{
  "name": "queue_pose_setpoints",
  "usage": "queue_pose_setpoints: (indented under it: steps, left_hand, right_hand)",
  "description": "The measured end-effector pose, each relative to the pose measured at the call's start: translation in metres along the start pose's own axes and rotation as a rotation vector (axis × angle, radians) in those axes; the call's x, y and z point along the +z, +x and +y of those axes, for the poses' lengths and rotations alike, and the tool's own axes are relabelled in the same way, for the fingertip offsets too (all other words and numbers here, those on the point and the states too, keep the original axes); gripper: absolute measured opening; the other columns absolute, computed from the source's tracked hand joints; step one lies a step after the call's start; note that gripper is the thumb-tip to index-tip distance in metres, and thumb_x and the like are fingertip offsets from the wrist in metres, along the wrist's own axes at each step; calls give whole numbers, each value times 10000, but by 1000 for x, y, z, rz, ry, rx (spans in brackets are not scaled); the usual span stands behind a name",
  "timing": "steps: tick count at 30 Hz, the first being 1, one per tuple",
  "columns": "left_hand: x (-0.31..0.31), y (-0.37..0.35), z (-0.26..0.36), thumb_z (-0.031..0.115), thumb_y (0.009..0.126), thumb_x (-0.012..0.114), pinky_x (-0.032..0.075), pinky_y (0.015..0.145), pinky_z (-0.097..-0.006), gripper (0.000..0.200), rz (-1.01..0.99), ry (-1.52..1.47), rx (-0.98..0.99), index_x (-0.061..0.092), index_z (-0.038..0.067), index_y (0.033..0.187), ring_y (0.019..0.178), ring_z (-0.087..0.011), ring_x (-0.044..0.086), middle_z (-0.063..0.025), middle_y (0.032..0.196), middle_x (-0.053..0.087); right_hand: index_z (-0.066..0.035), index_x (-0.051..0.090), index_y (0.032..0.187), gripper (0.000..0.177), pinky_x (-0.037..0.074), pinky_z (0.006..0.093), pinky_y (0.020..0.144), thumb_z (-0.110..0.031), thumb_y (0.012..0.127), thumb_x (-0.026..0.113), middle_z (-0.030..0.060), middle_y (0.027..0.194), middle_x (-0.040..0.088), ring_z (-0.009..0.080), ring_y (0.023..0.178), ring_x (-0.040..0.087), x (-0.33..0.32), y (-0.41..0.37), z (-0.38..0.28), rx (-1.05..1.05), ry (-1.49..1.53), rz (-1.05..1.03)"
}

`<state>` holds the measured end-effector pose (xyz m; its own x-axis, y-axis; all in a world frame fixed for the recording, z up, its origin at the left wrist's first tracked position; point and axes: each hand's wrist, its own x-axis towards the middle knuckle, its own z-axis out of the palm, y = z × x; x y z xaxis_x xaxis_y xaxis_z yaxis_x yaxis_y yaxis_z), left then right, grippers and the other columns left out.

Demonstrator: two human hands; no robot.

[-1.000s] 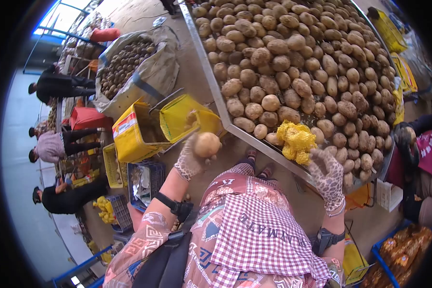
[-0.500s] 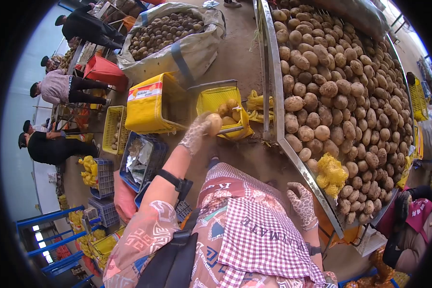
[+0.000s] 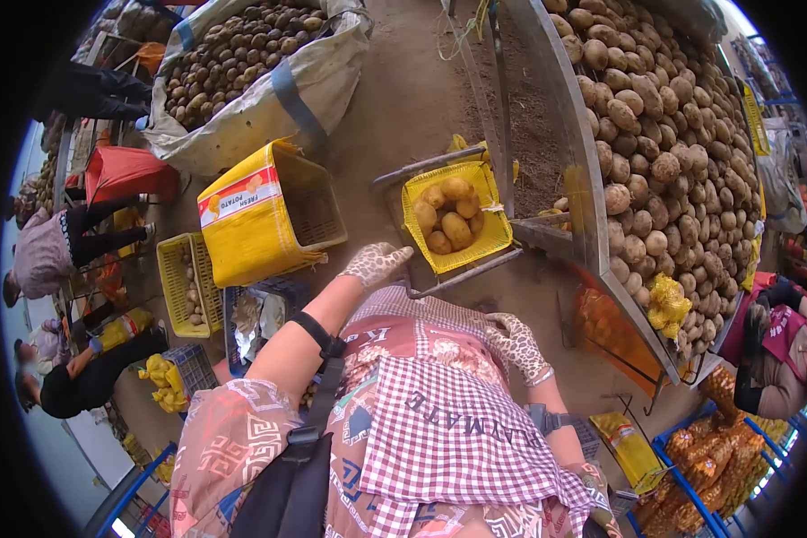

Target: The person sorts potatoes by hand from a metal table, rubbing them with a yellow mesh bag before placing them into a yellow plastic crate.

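My left hand (image 3: 377,264), in a leopard-print glove, is beside the near left corner of a metal frame (image 3: 464,282). No potato shows in it, and its fingers are stretched forward. A yellow mesh bag (image 3: 491,244) hangs open in that frame, with several potatoes (image 3: 454,213) at its bottom. My right hand (image 3: 518,348), gloved alike, hangs by the apron's right side. Its fingers are loosely bent and apart, holding nothing visible. A yellow bag printed FRESH POTATO (image 3: 251,211) covers the crate left of the frame.
A metal-edged sorting table (image 3: 592,188) heaped with potatoes stands on the right, a bundled yellow net (image 3: 668,305) on its near part. A large white sack (image 3: 309,103) of potatoes is at upper left. Co-workers (image 3: 108,377) are at far left; another person (image 3: 785,341) sits at right.
The potato that my left hand held is no longer in it, and the hand has drawn back to the bag's left. My view has turned, and my right hand has come closer to the apron.
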<state>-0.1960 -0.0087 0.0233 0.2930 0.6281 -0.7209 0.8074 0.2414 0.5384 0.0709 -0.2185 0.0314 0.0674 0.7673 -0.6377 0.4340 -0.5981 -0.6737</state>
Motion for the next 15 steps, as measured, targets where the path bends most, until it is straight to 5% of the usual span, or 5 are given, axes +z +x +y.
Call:
queue_pose_setpoints:
  steps: [3,8,10,11,15]
  left_hand:
    - [2,7,22,480,885,605,521,754,-322,548,-190,-146,-52,652,-34,1068,842,-251,650,-193,996,659]
    - [34,64,12,560,879,506,390,1014,-384,675,-183,-65,72,568,-3,1247,1216,-336,516,-207,1260,580]
    - [56,109,-31,523,858,601,500,614,-366,578,-88,-26,-65,648,-8,1081,694,-237,639,-141,871,678]
    - [56,121,-39,558,846,567,437,948,-391,720,-171,-45,-127,567,-57,1222,1154,-335,564,-239,1216,596]
    - [54,102,-24,386,876,562,464,890,-417,530,7,108,60,601,-73,1139,1082,-367,588,-259,1136,624]
  right_hand:
    - [-37,603,1170,342,484,339,919,-173,859,640,142,1164,614,259,1049,616,21,16,-19,-156,132,13]
    - [-46,569,1223,421,475,359,945,-291,888,641,167,1184,599,281,1097,592,27,6,-35,-164,28,-16]
    - [-47,572,1222,394,488,355,929,-242,888,642,156,1162,614,259,1065,611,14,-12,-48,-97,89,67]
    - [-43,577,1217,389,491,352,922,-229,883,649,148,1153,618,255,1057,616,9,-19,-47,-108,127,130]
    - [-51,599,1188,361,487,360,923,-231,877,639,156,1136,620,277,1052,618,-33,-54,-41,-143,154,368]
